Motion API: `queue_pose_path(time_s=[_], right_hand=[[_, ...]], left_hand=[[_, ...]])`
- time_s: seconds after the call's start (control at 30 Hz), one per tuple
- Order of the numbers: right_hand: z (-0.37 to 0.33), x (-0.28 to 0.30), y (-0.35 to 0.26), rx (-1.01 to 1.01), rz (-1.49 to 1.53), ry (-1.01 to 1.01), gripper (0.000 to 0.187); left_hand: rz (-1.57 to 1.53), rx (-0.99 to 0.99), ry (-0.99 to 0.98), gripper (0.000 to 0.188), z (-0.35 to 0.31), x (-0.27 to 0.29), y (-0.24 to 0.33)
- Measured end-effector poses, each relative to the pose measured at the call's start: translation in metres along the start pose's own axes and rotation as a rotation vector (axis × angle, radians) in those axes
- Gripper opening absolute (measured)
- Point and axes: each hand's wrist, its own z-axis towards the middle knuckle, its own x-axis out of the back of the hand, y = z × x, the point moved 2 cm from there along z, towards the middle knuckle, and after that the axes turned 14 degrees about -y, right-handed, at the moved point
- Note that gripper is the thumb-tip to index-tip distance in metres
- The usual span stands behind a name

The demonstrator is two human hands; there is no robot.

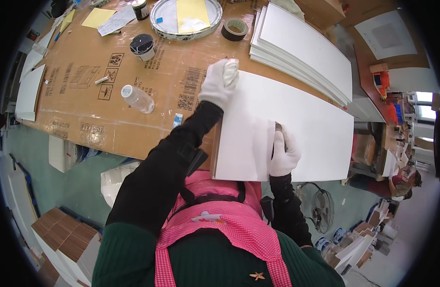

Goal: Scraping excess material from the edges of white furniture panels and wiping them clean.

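Note:
A flat white panel (315, 129) lies before me at the table's near edge. My left hand (219, 83), in a white knit glove, is closed at the panel's far left corner. Whether its fingers grip the edge or a small white wad is unclear. Lower down, over the middle of the panel, my right hand (284, 152), gloved the same way, is closed on a thin pale flat piece (271, 138). Its kind does not show, and the fingers cover part of it.
Behind the panel lies a stack of white panels (306, 48). The cardboard-covered table (86, 91) holds a clear bottle (137, 99), a dark-topped jar (143, 47), a tape roll (234, 29) and a round lid (165, 29). A floor fan (321, 208) and another person (385, 185) are at right.

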Motion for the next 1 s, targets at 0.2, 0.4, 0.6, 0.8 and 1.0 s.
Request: queue_pose_path(time_s=[0.2, 0.4, 0.6, 0.8, 1.0], right_hand=[[0.015, -0.015, -0.010, -0.030, -0.109, 0.033, 0.033], [0.027, -0.012, 0.001, 0.000, -0.150, 0.140, 0.030], [0.031, -0.020, -0.007, -0.011, -0.183, 0.144, 0.031], [0.037, -0.021, -0.014, -0.161, 0.297, 0.175, 0.033], [0.057, -0.031, -0.022, -0.281, 0.418, 0.044, 0.031]], left_hand=[[-0.284, 0.158, -0.405, 0.027, -0.102, 0.046, -0.009], [0.198, 0.076, -0.521, 0.021, -0.151, 0.178, -0.017], [0.582, 0.135, -0.493, 0.058, -0.167, 0.227, -0.082], [0.321, 0.359, -0.062, 0.100, -0.152, 0.244, -0.067], [0.359, 0.188, 0.074, 0.111, -0.118, 0.226, -0.058]])
